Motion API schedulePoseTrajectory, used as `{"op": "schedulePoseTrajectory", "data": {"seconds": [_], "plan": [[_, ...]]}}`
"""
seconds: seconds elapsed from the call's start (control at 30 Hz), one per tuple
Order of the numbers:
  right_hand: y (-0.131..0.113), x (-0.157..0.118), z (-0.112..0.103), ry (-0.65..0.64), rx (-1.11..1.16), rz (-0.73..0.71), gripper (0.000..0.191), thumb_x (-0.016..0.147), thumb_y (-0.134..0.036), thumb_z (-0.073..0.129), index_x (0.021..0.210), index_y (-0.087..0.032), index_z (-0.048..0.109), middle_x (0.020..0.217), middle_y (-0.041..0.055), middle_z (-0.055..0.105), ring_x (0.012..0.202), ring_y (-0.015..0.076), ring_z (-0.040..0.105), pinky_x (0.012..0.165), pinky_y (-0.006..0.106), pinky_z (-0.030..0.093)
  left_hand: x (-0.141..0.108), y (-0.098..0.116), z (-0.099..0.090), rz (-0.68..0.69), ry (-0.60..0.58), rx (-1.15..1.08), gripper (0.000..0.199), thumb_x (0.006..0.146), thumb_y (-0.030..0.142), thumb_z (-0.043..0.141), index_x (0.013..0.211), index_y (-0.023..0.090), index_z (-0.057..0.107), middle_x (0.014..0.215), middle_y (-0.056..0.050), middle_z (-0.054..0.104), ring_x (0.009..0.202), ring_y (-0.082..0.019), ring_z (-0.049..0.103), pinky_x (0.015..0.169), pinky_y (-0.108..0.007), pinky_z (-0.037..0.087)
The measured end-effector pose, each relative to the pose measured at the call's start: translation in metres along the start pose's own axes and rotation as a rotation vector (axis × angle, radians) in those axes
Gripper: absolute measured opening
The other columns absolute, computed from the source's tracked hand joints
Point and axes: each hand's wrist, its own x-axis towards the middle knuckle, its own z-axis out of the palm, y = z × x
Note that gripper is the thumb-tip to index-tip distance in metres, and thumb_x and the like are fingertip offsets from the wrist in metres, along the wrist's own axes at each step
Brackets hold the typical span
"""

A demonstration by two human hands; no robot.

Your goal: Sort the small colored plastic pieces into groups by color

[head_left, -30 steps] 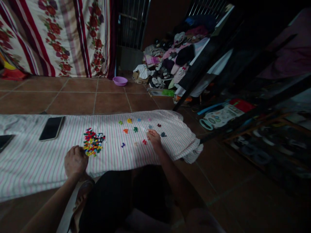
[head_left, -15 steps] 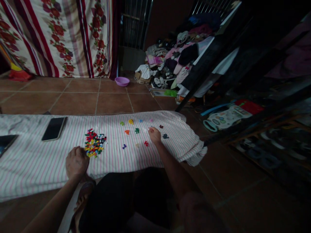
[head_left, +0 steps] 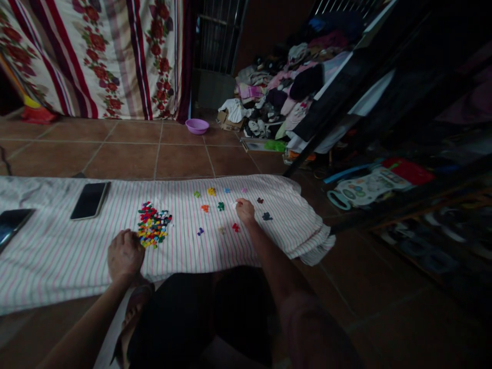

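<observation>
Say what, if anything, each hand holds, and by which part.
Right hand: fingers at something white; a grip cannot be told. Left hand, by the mixed pile: nothing visibly held.

Small colored pieces on a striped cloth point(head_left: 184, 253), with both hands of a seated person resting over it.
The left hand point(head_left: 126, 253) lies back upward beside the mixed pile of pieces point(head_left: 154, 226), its fingertips hidden; the right hand point(head_left: 245, 210) brings its fingertips to the white pieces point(head_left: 234, 204), its grip too small to tell. Single-color clusters are set apart around it, among them a dark green cluster point(head_left: 221, 206), a red cluster point(head_left: 236, 227), an orange cluster point(head_left: 205, 208) and a yellow cluster point(head_left: 211, 191). A dark-screened phone point(head_left: 90, 201) lies left of the pile; beyond the cloth, a purple basin point(head_left: 197, 126) stands on the tiled floor point(head_left: 130, 160).
</observation>
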Motion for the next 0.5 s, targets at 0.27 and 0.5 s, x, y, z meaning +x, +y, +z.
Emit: {"op": "schedulePoseTrajectory", "data": {"seconds": [0.27,0.5], "plan": [[0.002,-0.001,0.007,-0.003,0.01,-0.077,0.042,0.077,-0.007,0.045,0.109,-0.017,0.07,0.101,0.0094,0.07,0.099,0.0209,0.061,0.092,0.031,0.045,-0.001,0.0,0.001,-0.004,0.022,-0.017,0.026,0.083,0.022,0.043,0.102,0.014,0.058,0.115,-0.015,0.061,0.104,-0.028,0.054,0.088,-0.041,0.04],[0.009,-0.003,0.011,-0.039,-0.033,-0.189,0.046,0.074,-0.009,0.05,0.116,-0.011,0.066,0.107,0.0131,0.066,0.102,0.0222,0.057,0.096,0.034,0.045,0.0,0.004,-0.003,-0.014,0.01,0.003,0.025,0.085,0.023,0.041,0.1,0.014,0.058,0.114,-0.015,0.062,0.102,-0.027,0.055,0.085,-0.04,0.041]]}}
